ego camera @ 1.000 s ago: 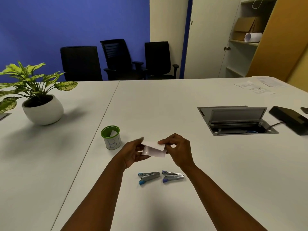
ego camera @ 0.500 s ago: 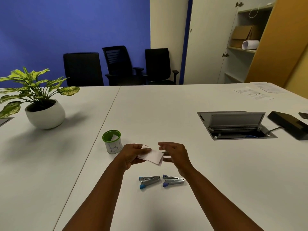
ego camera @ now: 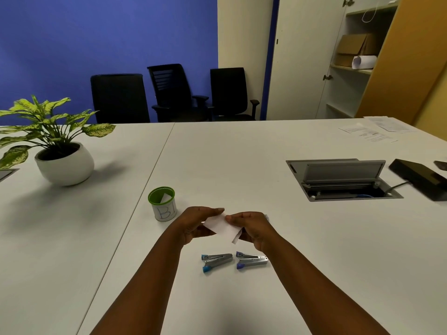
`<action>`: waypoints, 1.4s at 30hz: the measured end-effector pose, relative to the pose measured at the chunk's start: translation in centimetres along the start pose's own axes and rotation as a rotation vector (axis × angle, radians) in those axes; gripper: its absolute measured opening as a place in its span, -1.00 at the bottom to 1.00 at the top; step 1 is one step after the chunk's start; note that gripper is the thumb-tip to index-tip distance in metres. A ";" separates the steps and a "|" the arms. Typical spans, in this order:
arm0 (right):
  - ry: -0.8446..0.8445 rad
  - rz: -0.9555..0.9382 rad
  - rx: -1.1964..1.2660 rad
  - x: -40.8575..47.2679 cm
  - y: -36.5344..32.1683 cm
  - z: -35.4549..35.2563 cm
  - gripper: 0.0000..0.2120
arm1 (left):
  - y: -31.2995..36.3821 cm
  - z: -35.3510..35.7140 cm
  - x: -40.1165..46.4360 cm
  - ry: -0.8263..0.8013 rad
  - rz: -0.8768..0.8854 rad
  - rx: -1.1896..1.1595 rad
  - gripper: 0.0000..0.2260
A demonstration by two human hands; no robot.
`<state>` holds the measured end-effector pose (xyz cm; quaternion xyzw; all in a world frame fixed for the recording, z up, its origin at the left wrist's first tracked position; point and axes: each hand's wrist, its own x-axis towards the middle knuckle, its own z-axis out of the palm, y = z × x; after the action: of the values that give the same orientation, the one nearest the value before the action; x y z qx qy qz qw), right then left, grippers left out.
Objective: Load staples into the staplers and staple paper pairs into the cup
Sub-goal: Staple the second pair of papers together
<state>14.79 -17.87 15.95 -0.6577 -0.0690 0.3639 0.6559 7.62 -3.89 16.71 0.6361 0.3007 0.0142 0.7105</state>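
Head view. You hold a small white paper slip [ego camera: 223, 228] between both hands, lifted off the white table [ego camera: 242, 160] just above the two staplers. Your left hand [ego camera: 196, 223] pinches the slip's left end with curled fingers; your right hand [ego camera: 251, 228] pinches its right end, thumb and forefinger meeting at the top edge. Gripping both ends likely serves to square the paper before stapling; whether one sheet or a pair is held cannot be told. The slip's long axis runs from upper left to lower right, its lower right corner drooping toward you.

The left stapler [ego camera: 216, 261] and right stapler [ego camera: 251, 260] lie side by side, near but apart, directly below the hands, probably for easy reach. Each lies roughly left to right with its blue-tipped end pointing left and its arms splayed apart there.

The green-rimmed cup [ego camera: 162, 204], standing upright just left of your left hand, already contains white paper.
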 end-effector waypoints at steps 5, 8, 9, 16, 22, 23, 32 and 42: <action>-0.007 0.021 -0.019 0.4 0.3 0.0 -0.91 | -0.5 0.6 0.5 0.095 0.068 0.074 -0.83; -0.024 0.027 -0.001 0.3 0.2 0.1 -0.84 | -0.7 0.6 0.7 0.113 0.088 0.052 -0.83; -0.032 0.029 0.000 0.4 0.2 0.0 -0.78 | -0.7 0.5 0.8 0.120 0.097 0.050 -0.84; -0.171 0.022 0.084 0.1 -0.3 -0.2 -0.69 | -0.8 -0.4 1.3 0.156 0.129 0.015 -0.87; -0.091 0.104 0.269 0.0 0.3 0.0 -0.76 | -1.1 -1.0 1.6 0.214 0.148 -0.014 -0.89; -0.078 0.131 0.261 0.0 0.5 0.0 -0.75 | -1.2 -1.2 1.6 0.224 0.150 -0.023 -0.89; -0.049 0.136 0.123 0.9 2.0 1.6 -0.92 | -2.2 -2.0 1.6 0.238 0.167 -0.052 -0.89; 0.033 0.093 0.072 3.2 3.6 2.6 -0.91 | -5.1 -4.1 2.5 0.031 -0.152 -0.283 -0.94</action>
<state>14.19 -14.39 11.79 -0.6420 -0.0142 0.3853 0.6627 6.02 -0.15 11.03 0.5045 0.3541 0.0125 0.7873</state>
